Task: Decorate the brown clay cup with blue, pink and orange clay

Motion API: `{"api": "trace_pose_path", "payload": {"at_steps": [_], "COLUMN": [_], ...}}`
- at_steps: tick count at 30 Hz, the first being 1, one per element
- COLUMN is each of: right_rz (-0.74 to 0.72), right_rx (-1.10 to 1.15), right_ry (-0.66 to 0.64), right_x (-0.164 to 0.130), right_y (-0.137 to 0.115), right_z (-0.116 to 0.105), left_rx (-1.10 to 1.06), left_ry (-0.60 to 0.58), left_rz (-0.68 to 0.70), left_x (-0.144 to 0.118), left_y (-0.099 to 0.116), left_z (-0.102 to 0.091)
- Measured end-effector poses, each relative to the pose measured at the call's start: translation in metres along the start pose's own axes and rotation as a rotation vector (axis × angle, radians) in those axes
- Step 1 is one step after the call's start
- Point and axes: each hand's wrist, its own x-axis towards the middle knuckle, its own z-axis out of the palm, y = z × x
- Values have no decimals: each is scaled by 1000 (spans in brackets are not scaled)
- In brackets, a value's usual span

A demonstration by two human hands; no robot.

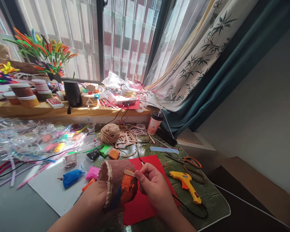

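Note:
My left hand (93, 201) grips a brown clay-covered pot (116, 183) tilted on its side, its rim edged with jute cord and a patch of orange and blue clay on its wall. My right hand (153, 187) pinches a small wooden stick (129, 173) whose tip rests against the orange clay. Both hands hover over a red sheet (149, 164) on a green mat (207, 193).
A yellow glue gun (186, 183) with a black cord lies right of my hands, orange-handled scissors (192, 162) behind it. A ball of twine (110, 133), clay packets, pipe cleaners, plastic bags (26, 138) and a lidded cup (154, 122) crowd the table. Jars stand on the windowsill shelf.

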Motion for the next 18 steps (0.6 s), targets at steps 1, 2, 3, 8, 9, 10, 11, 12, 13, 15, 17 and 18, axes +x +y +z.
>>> {"api": "trace_pose_path", "payload": {"at_steps": [1,2,3,8,9,10,11,12,13,15,17,18], "right_rz": [-1,-3,-5,4,9,12,15,18,20,25,33,38], "right_rx": [4,5,5,3,7,13,17,19,21,19,20,21], "right_ry": [2,5,9,20,17,13,9,6,7,19,32,34], "right_x": [0,1,1,1,2,3,4,5,6,7,8,8], "right_y": [0,0,0,2,2,2,3,3,4,4,5,5], "right_z": [1,1,1,0,-1,-1,-2,-3,-3,-5,-5,-6], "left_rx": [-6,-5,-5,19,8,-3,-6,0,13,47,58,60], "left_ry": [-13,-9,-9,18,15,10,6,3,0,-8,-4,-1], "left_rz": [17,35,68,139,149,160,172,187,204,229,258,265], "left_x": [0,0,1,7,9,10,12,14,15,19,21,22], "left_y": [0,0,0,2,3,4,5,6,7,11,14,16], "left_z": [0,0,0,-4,-5,-6,-7,-8,-9,-11,-13,-14]}}
